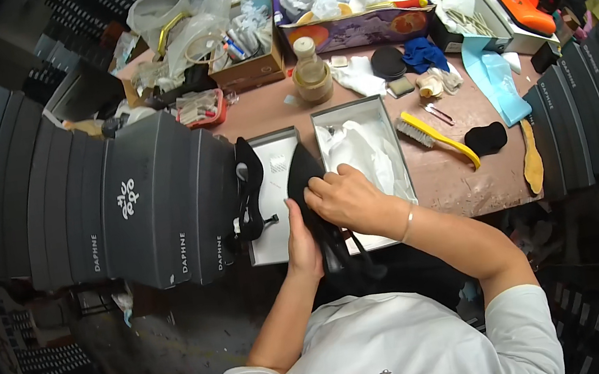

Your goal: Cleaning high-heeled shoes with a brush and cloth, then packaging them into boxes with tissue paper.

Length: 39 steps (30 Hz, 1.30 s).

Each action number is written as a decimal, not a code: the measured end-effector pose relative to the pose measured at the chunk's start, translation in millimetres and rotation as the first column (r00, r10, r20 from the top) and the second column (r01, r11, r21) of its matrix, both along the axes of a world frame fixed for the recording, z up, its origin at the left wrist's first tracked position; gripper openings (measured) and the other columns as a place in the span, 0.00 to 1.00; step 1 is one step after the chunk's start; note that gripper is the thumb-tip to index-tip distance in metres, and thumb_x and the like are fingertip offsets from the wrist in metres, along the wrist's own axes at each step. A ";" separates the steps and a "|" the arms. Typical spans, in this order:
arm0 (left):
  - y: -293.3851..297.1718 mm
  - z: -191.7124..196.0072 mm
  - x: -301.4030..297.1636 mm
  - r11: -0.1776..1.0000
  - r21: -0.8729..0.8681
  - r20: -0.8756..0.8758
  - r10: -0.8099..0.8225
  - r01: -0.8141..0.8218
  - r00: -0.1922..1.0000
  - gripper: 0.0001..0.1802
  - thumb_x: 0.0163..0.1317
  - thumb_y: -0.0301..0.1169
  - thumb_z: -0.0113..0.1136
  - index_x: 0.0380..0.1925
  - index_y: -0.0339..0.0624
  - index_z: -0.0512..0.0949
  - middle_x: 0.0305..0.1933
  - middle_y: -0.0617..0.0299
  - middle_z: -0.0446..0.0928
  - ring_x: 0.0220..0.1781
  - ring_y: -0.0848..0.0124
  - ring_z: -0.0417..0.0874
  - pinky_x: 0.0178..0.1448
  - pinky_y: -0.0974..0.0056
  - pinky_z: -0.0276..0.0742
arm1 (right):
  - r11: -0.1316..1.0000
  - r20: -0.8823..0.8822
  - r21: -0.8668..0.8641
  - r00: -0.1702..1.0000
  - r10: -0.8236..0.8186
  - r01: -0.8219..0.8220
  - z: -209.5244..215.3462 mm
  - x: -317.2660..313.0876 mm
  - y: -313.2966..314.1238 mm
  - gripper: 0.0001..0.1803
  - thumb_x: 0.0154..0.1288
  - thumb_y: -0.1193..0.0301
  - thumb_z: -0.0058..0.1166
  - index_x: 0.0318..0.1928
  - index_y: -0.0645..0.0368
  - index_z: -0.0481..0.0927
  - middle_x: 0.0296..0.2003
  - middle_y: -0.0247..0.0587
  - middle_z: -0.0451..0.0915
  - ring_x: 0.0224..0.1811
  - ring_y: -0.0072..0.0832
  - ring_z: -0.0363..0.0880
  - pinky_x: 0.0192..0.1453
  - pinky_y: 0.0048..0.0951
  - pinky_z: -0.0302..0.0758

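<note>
A black pointed shoe [303, 167] with thin straps is held toe up in front of me, above two shallow grey box halves. My left hand [302, 240] grips its side low down, thumb pointing up. My right hand [345, 194] is closed over its right side, fingers bent against the upper; whether a small cloth is under them I cannot make out. A second black shoe [250, 186] rests at the left edge of one box half [274, 141]. White tissue paper [363, 151] fills the other box half [391, 117].
Stacked dark shoe boxes [152, 200] wall the left; more boxes [563, 127] stand right. On the table lie a yellow-handled brush [438, 138], black sponge [486, 138] and blue cloth [424, 55]. Behind are a glass bottle [311, 70] and a purple carton [358, 29] of crumpled paper.
</note>
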<state>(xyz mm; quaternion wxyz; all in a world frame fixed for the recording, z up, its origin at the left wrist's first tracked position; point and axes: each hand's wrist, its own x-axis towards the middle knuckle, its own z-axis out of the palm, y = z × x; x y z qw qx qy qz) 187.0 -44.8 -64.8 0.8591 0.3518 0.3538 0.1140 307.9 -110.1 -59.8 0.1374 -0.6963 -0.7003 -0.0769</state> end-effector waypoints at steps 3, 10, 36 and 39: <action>2.3 -9.7 -15.4 0.998 -0.062 0.068 -0.025 0.029 0.997 0.43 0.67 0.69 0.27 0.54 0.41 0.72 0.45 0.57 0.78 0.43 0.67 0.81 0.46 0.60 0.80 | 0.991 0.002 0.099 0.995 0.095 -0.095 -13.2 0.3 -2.2 0.06 0.55 0.69 0.53 0.34 0.55 0.75 0.27 0.31 0.71 0.30 0.25 0.76 0.35 0.28 0.68; 17.3 -36.4 -24.4 0.981 -0.111 0.074 0.166 -0.157 0.983 0.43 0.67 0.69 0.29 0.49 0.39 0.74 0.35 0.58 0.79 0.33 0.67 0.81 0.37 0.64 0.79 | 0.937 -0.784 0.229 0.621 0.018 0.262 -2.8 -42.7 -58.1 0.14 0.56 0.79 0.58 0.45 0.59 0.75 0.26 0.33 0.69 0.22 0.23 0.73 0.24 0.27 0.72; 8.8 -42.8 -36.6 0.977 -0.214 0.096 -0.003 0.024 0.995 0.37 0.69 0.65 0.35 0.51 0.41 0.72 0.41 0.59 0.78 0.42 0.71 0.80 0.47 0.65 0.79 | 0.993 -0.226 -0.077 0.969 -0.105 0.090 -30.1 -28.1 8.7 0.11 0.52 0.70 0.60 0.38 0.56 0.78 0.35 0.35 0.77 0.38 0.33 0.78 0.41 0.33 0.70; 4.6 -64.9 -45.5 0.990 -0.136 0.073 -0.028 0.037 0.997 0.39 0.68 0.67 0.33 0.52 0.42 0.73 0.39 0.59 0.79 0.41 0.69 0.82 0.47 0.63 0.80 | 0.961 -0.372 -0.259 0.909 -0.191 0.096 -31.6 -18.3 12.0 0.14 0.48 0.67 0.66 0.36 0.54 0.78 0.39 0.34 0.79 0.42 0.34 0.77 0.43 0.35 0.70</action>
